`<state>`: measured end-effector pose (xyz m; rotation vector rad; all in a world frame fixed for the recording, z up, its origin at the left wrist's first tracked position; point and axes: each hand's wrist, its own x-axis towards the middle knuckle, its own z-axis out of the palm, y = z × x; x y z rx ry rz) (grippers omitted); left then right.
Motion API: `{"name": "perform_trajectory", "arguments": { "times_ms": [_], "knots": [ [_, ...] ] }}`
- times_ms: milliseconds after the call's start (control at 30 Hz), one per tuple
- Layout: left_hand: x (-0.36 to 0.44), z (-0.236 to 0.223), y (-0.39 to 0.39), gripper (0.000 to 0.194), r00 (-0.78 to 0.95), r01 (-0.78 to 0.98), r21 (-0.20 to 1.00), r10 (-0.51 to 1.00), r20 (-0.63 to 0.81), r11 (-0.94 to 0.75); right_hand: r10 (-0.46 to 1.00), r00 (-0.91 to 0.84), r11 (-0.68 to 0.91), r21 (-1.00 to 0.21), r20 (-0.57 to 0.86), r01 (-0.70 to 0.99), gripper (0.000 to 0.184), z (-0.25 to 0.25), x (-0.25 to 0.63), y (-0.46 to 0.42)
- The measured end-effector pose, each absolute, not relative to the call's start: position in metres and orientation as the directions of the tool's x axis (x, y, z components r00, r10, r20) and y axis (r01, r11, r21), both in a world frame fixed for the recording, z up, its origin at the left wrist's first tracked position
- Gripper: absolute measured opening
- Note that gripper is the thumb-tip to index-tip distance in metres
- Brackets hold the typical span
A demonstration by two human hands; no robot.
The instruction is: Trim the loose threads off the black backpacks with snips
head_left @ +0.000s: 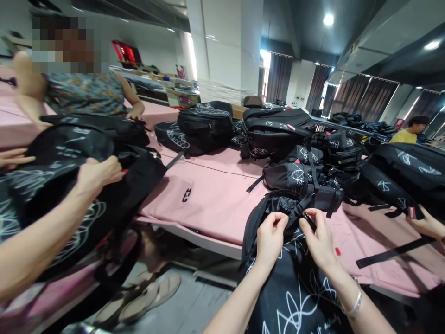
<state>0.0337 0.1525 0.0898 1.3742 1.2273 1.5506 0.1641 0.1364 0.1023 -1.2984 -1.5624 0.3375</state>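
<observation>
A black backpack [299,297] with white scribbled line drawings lies in front of me, its top leaning on the pink table edge. Its opening is spread and shows a dark, crinkled lining. At that opening, my left hand [271,239] is closed in a pinch at the bag's edge; the fingertips hide what lies between them. Close beside it, my right hand [320,239] pinches a narrow black piece [308,221] with a small gold glint, too small to name surely. The two hands are slightly apart.
Black backpacks [208,125] and several small black bags [295,174] stand on the pink-covered table [208,185]. At left, a co-worker's hand [100,174] grips another backpack [52,185]; a person [86,93] stands behind. Another person's hand [426,223] touches a bag at right.
</observation>
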Motion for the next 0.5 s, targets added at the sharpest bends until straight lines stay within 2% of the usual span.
{"name": "perform_trajectory", "arguments": {
  "times_ms": [167,300,400,500],
  "knots": [
    [0.032,0.088,0.157,0.019,-0.170,-0.136,0.966,0.965,0.197,-0.221,0.733,-0.030,0.444,-0.444,0.680,0.778,0.014,0.092,0.176,0.125],
    [0.034,0.086,0.157,0.022,-0.175,-0.210,0.958,0.972,0.160,-0.195,0.644,-0.179,0.459,-0.189,0.744,0.868,0.015,0.093,0.176,0.124],
    [0.035,0.086,0.157,0.024,-0.184,-0.226,0.956,0.972,0.149,-0.189,0.612,-0.248,0.444,-0.067,0.751,0.893,0.018,0.099,0.175,0.125],
    [0.036,0.087,0.155,0.024,-0.186,-0.233,0.954,0.971,0.147,-0.189,0.599,-0.310,0.462,-0.002,0.738,0.887,0.021,0.105,0.173,0.125]
  ]
}}
